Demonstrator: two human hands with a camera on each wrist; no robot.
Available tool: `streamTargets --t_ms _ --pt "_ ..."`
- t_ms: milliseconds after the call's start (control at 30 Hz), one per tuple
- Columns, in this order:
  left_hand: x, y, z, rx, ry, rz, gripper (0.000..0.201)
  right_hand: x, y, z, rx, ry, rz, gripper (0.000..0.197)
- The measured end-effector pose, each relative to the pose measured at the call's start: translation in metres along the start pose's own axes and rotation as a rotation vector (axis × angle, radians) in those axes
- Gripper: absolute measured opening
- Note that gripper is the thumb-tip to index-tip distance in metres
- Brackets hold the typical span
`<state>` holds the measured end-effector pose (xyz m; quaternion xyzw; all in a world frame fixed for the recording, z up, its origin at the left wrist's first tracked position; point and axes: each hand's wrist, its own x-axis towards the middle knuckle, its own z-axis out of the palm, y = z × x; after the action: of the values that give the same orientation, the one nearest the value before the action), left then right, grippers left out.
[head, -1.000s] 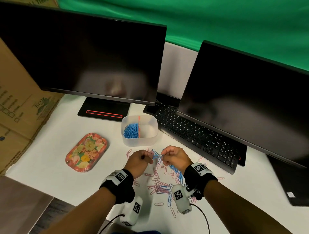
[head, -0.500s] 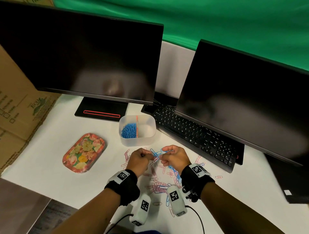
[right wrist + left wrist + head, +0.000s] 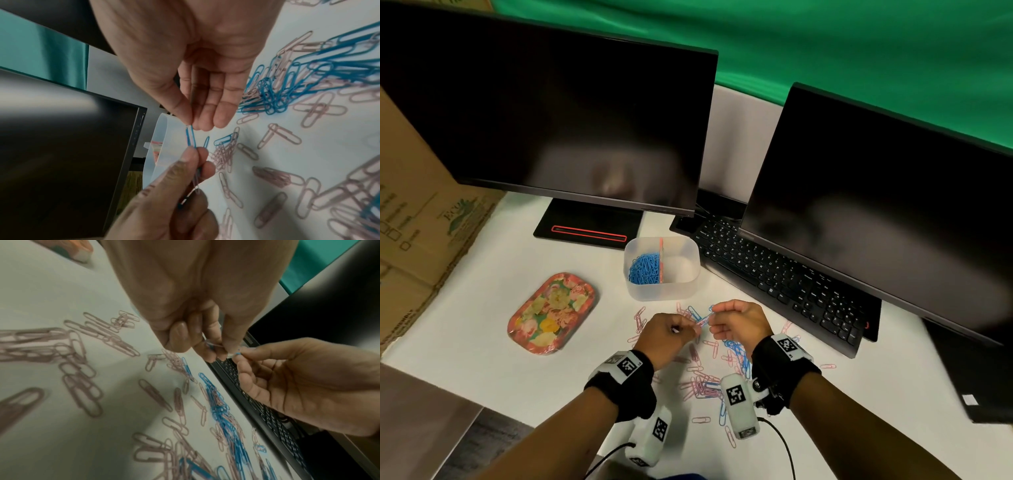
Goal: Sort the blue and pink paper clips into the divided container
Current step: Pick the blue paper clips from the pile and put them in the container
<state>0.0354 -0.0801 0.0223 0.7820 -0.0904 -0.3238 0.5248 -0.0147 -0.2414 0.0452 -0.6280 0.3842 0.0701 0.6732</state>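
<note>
A translucent divided container [image 3: 654,294] stands on the white table, with several blue clips [image 3: 643,269] in its left compartment; its right compartment looks empty. In front of it, loose pink and blue clips [image 3: 705,380] lie scattered. Both hands hover above this pile, fingertips almost meeting. My right hand [image 3: 714,310] pinches one end of a blue paper clip [image 3: 190,136] between thumb and forefinger. My left hand [image 3: 693,327] pinches the clip's other end together with a pink clip [image 3: 196,178] hooked to it. In the left wrist view the left hand [image 3: 218,347] hides most of both clips.
A floral tray [image 3: 553,311] lies left of the pile. A black keyboard [image 3: 784,277] runs diagonally on the right under a dark monitor [image 3: 876,212]. A second monitor [image 3: 551,113] and its stand [image 3: 589,226] rise behind the container. Cardboard box [image 3: 414,219] at far left.
Both hands kept pinching the hooked clips and drifted slightly toward the container. The clips between the fingertips have shifted a little.
</note>
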Motion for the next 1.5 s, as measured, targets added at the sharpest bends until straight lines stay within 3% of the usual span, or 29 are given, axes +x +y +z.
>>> streamTargets --t_ms 233,400,533,667,833,900,1033,1167,1267,1333,1400,1500 --pt "0.000 0.006 0.007 0.410 0.108 0.158 0.016 0.002 0.011 0.002 -0.512 0.157 -0.289 0.012" --pt "0.000 -0.004 -0.003 0.599 0.045 0.180 0.014 0.010 0.014 -0.006 -0.518 0.223 -0.270 0.025" --pt "0.000 -0.015 -0.012 0.724 -0.003 0.216 0.020 0.017 0.013 -0.008 -0.203 0.117 -0.093 0.024" --pt "0.001 -0.018 -0.017 0.497 0.026 0.213 0.016 0.015 0.007 -0.008 0.134 -0.005 0.077 0.012" --pt "-0.007 -0.013 -0.020 0.144 -0.001 0.146 0.027 0.019 0.003 -0.004 0.243 -0.059 0.124 0.021" --pt "-0.007 -0.010 -0.022 0.003 -0.030 0.046 0.037 0.022 0.001 -0.001 0.280 -0.089 0.149 0.024" --pt "-0.004 -0.004 -0.023 -0.529 -0.038 -0.214 0.037 0.026 -0.004 0.005 0.363 -0.154 0.200 0.024" --pt "-0.003 0.001 -0.025 -0.850 -0.008 -0.319 0.026 0.030 -0.008 0.009 0.393 -0.209 0.222 0.023" --pt "0.001 0.000 -0.028 -0.950 0.004 -0.386 0.020 0.032 -0.011 0.014 0.365 -0.177 0.258 0.019" --pt "0.002 -0.001 -0.029 -0.984 0.024 -0.432 0.019 0.038 -0.009 0.018 0.251 -0.102 0.263 0.013" --pt "0.004 -0.002 -0.029 -0.982 0.056 -0.471 0.019 0.046 -0.004 0.022 -0.164 -0.010 0.144 0.008" --pt "0.004 -0.005 -0.030 -0.919 0.081 -0.504 0.022 0.052 0.001 0.028 -0.817 0.088 -0.100 0.017"
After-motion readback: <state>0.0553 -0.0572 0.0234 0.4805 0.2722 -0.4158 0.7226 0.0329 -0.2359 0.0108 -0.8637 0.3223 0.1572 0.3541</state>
